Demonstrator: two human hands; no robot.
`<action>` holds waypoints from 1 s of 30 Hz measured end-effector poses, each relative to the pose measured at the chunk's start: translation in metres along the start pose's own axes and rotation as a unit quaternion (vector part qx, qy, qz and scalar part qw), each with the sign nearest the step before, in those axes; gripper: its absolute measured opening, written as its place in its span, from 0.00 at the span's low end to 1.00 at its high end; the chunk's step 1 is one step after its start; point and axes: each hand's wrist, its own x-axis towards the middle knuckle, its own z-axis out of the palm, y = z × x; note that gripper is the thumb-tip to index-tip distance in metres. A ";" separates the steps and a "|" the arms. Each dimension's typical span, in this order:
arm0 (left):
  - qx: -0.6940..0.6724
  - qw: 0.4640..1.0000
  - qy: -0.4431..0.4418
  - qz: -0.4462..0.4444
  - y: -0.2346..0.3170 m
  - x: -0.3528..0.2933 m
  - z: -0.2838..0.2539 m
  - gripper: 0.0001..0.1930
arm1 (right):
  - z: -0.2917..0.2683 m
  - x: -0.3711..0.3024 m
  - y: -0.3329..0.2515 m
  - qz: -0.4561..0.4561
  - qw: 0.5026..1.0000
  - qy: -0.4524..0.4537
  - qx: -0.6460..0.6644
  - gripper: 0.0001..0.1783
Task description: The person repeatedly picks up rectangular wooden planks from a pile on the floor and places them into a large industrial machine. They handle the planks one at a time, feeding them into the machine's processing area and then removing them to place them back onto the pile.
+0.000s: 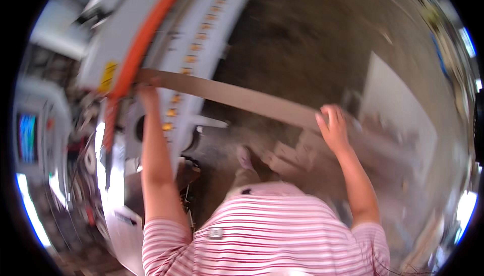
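Observation:
A long, narrow brown board (242,98) spans from the machine on my left across to my right side. My left hand (147,85) is at its left end, beside the machine's orange strip; the fingers are blurred but look closed around the board's edge. At the other end, my right hand (333,125) grips the board, with thumb and fingers around its end. The board's left end lies over the machine's white rail (201,39), which carries a row of small yellow-orange rollers. Where the board meets the machine body, its tip is hard to make out.
The long white machine (108,49) with an orange edge (146,29) runs along the left. A control panel with a lit screen (27,137) stands farther left. Brown cardboard-like pieces (292,156) lie on the floor, near a large pale sheet (398,104) at right.

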 end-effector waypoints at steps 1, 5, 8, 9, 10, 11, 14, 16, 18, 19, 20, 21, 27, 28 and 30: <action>-0.309 0.947 -0.015 -0.089 0.079 0.006 -0.045 0.14 | -0.019 -0.029 0.012 0.020 0.995 0.078 -0.058 0.07; -0.548 0.822 0.024 -0.155 0.126 -0.125 -0.202 0.23 | 0.017 -0.122 0.057 0.107 0.992 0.054 -0.041 0.08; -0.567 0.795 -0.153 -0.151 0.165 -0.193 -0.214 0.21 | 0.058 -0.154 0.098 0.111 0.975 -0.119 -0.153 0.21; -0.588 0.771 -0.201 -0.137 0.173 -0.219 -0.210 0.21 | 0.077 -0.168 0.104 0.098 0.971 -0.146 -0.159 0.23; -0.606 0.745 -0.250 -0.124 0.181 -0.239 -0.209 0.21 | 0.092 -0.175 0.109 0.084 0.967 -0.174 -0.165 0.26; -0.599 0.729 -0.307 -0.124 0.189 -0.254 -0.213 0.18 | 0.104 -0.179 0.115 0.097 0.957 -0.202 -0.185 0.27; -0.613 0.654 -0.433 -0.096 0.195 -0.282 -0.222 0.17 | 0.118 -0.178 0.121 0.123 0.927 -0.272 -0.226 0.28; -0.622 0.596 -0.494 -0.119 0.203 -0.287 -0.222 0.18 | 0.111 -0.160 0.106 0.099 0.920 -0.306 -0.222 0.28; -0.621 0.544 -0.539 -0.167 0.216 -0.288 -0.228 0.19 | 0.091 -0.158 0.077 0.085 0.921 -0.324 -0.200 0.28; -0.634 0.522 -0.543 -0.176 0.225 -0.288 -0.235 0.19 | 0.084 -0.158 0.059 0.072 0.920 -0.335 -0.188 0.27; -0.648 0.497 -0.546 -0.184 0.239 -0.286 -0.240 0.20 | 0.081 -0.161 0.043 0.057 0.925 -0.331 -0.179 0.28; -0.662 0.474 -0.548 -0.194 0.252 -0.284 -0.245 0.20 | 0.081 -0.161 0.027 0.038 0.929 -0.327 -0.168 0.29; -0.731 0.320 -0.554 -0.235 0.280 -0.285 -0.239 0.18 | 0.080 -0.139 -0.060 -0.023 0.962 -0.270 0.015 0.31; -0.737 0.342 -0.533 -0.236 0.276 -0.279 -0.241 0.18 | 0.081 -0.140 -0.062 -0.015 0.962 -0.267 0.055 0.33; -0.745 0.388 -0.488 -0.238 0.262 -0.265 -0.245 0.18 | 0.075 -0.151 -0.054 -0.010 0.959 -0.241 0.152 0.38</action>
